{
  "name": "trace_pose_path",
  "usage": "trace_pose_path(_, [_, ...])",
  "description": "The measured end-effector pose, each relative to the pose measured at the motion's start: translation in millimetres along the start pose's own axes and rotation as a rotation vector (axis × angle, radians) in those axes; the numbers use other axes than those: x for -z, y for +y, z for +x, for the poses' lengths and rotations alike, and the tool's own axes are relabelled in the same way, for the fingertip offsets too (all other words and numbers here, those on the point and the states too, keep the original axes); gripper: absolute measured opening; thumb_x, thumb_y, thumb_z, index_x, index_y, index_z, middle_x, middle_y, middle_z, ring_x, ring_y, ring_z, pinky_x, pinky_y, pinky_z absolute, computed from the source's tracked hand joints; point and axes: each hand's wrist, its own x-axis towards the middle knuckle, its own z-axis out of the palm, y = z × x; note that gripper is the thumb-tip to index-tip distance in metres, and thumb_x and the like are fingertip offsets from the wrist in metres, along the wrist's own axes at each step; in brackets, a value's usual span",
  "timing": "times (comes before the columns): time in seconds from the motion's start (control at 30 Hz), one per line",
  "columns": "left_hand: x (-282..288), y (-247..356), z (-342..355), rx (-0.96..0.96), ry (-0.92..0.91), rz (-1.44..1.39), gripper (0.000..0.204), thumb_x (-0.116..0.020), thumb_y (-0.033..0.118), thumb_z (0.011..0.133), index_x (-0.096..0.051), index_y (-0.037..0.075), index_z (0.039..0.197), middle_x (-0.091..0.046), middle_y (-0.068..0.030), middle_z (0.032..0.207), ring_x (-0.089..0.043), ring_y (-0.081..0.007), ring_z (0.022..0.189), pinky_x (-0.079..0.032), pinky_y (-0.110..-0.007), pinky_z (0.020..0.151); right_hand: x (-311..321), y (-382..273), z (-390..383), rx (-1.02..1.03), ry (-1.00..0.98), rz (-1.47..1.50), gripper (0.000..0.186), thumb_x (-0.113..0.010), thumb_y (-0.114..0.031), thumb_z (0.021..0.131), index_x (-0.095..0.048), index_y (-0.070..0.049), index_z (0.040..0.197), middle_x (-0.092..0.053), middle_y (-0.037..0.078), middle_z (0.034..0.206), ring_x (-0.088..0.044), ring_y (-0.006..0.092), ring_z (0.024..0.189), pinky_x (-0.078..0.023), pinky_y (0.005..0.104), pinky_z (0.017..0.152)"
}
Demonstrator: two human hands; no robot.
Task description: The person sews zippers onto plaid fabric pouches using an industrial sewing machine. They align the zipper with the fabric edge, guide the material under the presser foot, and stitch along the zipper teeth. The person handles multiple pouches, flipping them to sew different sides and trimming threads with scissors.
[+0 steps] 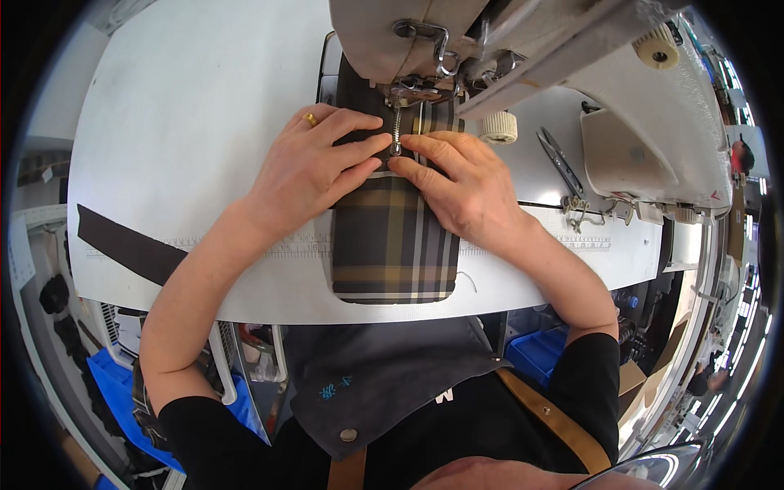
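A plaid fabric piece (396,237) in grey, yellow and white lies under the sewing machine's presser foot area, with a dark fabric section at its far end. A metal zipper (397,126) runs lengthwise along it toward the needle, its slider between my fingertips. My left hand (322,155) rests on the dark fabric left of the zipper, fingers stretched and apart. From the other side, my right hand (461,175) lies on the plaid, its thumb and index finger close to the slider, fingers open. Both hands press the cloth down.
The sewing machine (408,49) stands over the far side of the white table (188,106). Thread snips (562,163) lie right of it, near a tangle of thread (581,214). A dark fabric strip (126,245) sits at left. Blue bins (535,355) are below the table.
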Motion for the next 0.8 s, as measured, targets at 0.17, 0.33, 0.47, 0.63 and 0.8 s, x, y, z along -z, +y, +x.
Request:
trace_pose_path(0.17, [-6.9, -12.4, 13.4, -0.055, 0.122, 0.030, 0.022, -0.066, 0.016, 0.077, -0.067, 0.009, 0.099, -0.061, -0.0018, 0.099, -0.056, -0.0224, 0.085, -0.046, -0.035, 0.081, -6.2, 16.0, 6.9, 0.027, 0.034, -0.052, 0.035, -0.065, -0.004, 0.067, -0.067, -0.012, 0.101, -0.062, 0.004, 0.105, -0.059, 0.0226, 0.089, -0.050, 0.0306, 0.069])
trace_pose_path(0.33, [-9.7, -18.3, 18.5, -0.063, 0.147, 0.047, 0.021, -0.067, 0.015, 0.076, -0.068, 0.008, 0.096, -0.062, -0.0019, 0.097, -0.056, -0.0219, 0.082, -0.047, -0.033, 0.077, -9.7, 17.1, 11.5, 0.003, 0.079, -0.022, 0.030, -0.062, -0.007, 0.069, -0.068, -0.009, 0.098, -0.064, 0.005, 0.099, -0.058, 0.0238, 0.083, -0.044, 0.0348, 0.075])
trace_pose_path(0.47, [-10.3, -16.8, 17.8, -0.048, 0.152, 0.002, 0.019, -0.068, 0.013, 0.075, -0.069, 0.007, 0.093, -0.063, -0.0014, 0.094, -0.056, -0.0223, 0.080, -0.047, -0.033, 0.076, -4.8, 17.3, 4.7, -0.170, 0.078, 0.153, 0.022, -0.062, -0.009, 0.076, -0.068, -0.009, 0.098, -0.064, 0.006, 0.095, -0.058, 0.0232, 0.083, -0.045, 0.0319, 0.070])
trace_pose_path(0.63, [-11.5, -16.2, 17.2, -0.033, 0.182, -0.032, 0.017, -0.068, 0.011, 0.075, -0.069, 0.007, 0.092, -0.063, -0.0011, 0.092, -0.056, -0.0220, 0.080, -0.047, -0.032, 0.075, 29.0, 22.8, 14.6, -0.998, 0.000, 1.062, 0.020, -0.060, -0.015, 0.088, -0.062, 0.001, 0.101, -0.064, 0.004, 0.075, -0.052, 0.0056, 0.053, -0.042, 0.0208, 0.049])
trace_pose_path(0.8, [-10.4, -13.7, 18.4, 0.001, 0.151, -0.059, 0.017, -0.067, 0.010, 0.076, -0.069, 0.006, 0.092, -0.062, -0.0007, 0.093, -0.057, -0.0210, 0.082, -0.047, -0.033, 0.077, 14.6, 36.3, 28.8, -1.044, -0.072, 1.331, 0.022, -0.067, -0.023, 0.084, -0.064, -0.001, 0.084, -0.064, 0.005, 0.076, -0.051, 0.0068, 0.052, -0.039, 0.0201, 0.044])
